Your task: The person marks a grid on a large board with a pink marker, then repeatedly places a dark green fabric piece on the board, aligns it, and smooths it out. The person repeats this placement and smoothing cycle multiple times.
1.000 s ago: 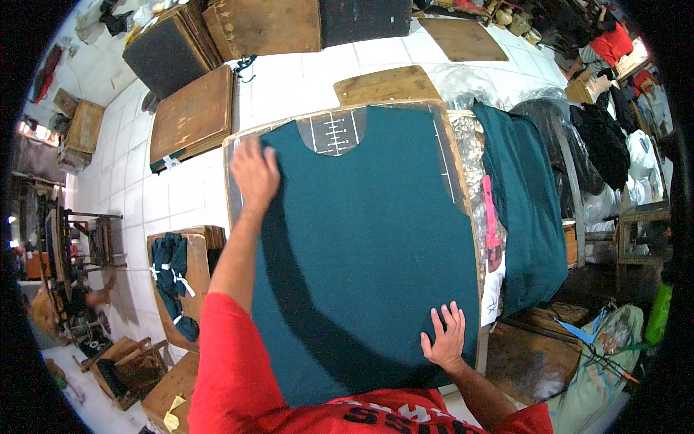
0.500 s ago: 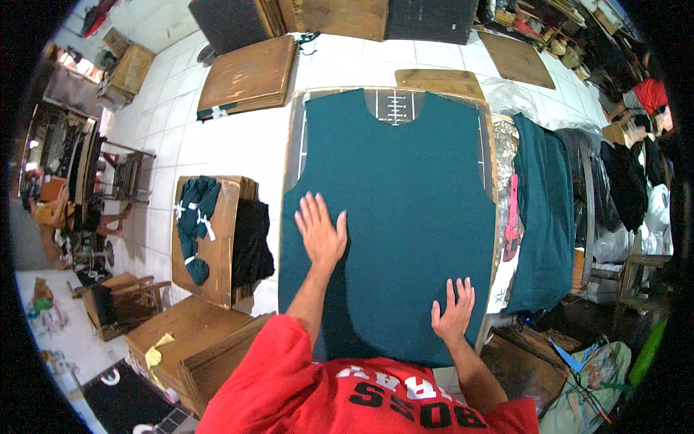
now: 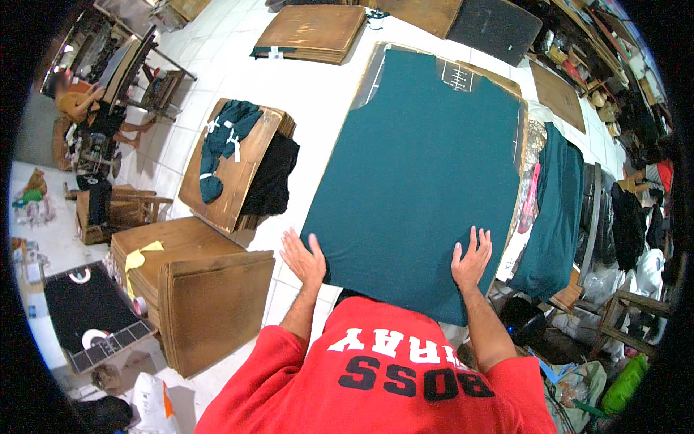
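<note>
A dark teal cloth cut like a shirt panel (image 3: 412, 173) lies flat over a board with white measuring marks (image 3: 457, 75), which shows round its neck opening and shoulders. My left hand (image 3: 305, 257) rests at the lower left edge of the cloth, fingers spread. My right hand (image 3: 471, 257) lies open on the lower right part of the cloth. Just beyond the right edge are a pink tool (image 3: 529, 195) and more folded teal fabric (image 3: 560, 217). My red sleeves and shirt fill the bottom of the picture.
Left of me, a wooden board stack (image 3: 256, 166) holds tied teal bundles (image 3: 228, 134) and black cloth (image 3: 275, 173). Brown boards (image 3: 217, 304) stand lower left. A person (image 3: 76, 105) sits at equipment at the far left. More boards (image 3: 311, 32) lie beyond. Bags and clutter line the right side.
My left hand has moved down from the cloth's upper left corner to its lower left edge. My right hand stays low on the right. The view has shifted, showing more of the left side.
</note>
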Demonstrator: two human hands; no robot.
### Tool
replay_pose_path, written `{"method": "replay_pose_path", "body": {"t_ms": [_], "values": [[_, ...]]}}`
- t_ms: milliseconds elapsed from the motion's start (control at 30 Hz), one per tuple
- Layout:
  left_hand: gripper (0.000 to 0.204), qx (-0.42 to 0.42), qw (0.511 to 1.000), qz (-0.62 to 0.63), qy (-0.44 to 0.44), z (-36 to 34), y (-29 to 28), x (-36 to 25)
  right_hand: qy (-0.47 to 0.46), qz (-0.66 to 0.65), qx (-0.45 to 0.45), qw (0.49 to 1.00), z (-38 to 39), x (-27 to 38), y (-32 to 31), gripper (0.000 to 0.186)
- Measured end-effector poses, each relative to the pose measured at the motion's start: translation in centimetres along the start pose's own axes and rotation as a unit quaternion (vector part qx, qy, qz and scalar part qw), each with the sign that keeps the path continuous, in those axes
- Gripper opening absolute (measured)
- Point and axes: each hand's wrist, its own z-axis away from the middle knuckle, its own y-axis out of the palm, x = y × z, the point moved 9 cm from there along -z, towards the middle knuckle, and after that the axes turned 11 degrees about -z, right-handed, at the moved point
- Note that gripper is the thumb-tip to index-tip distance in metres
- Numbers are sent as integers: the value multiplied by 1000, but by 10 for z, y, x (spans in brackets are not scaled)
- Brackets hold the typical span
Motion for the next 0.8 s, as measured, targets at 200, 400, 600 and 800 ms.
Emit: {"method": "replay_pose_path", "body": {"t_ms": [200,400,600,800], "values": [[41,-40,968,190,-158,34,0,92,63,-25,-8,998,-9,-5,0,53],[29,-26,930,302,-210,52,8,107,-197,-97,58,974,-32,123,37,54],[22,-62,944,253,-203,44,-17,96,-259,-107,125,952,-31,231,109,62],[21,68,855,463,-221,36,-8,91,-307,-117,217,919,26,296,140,68]]}}
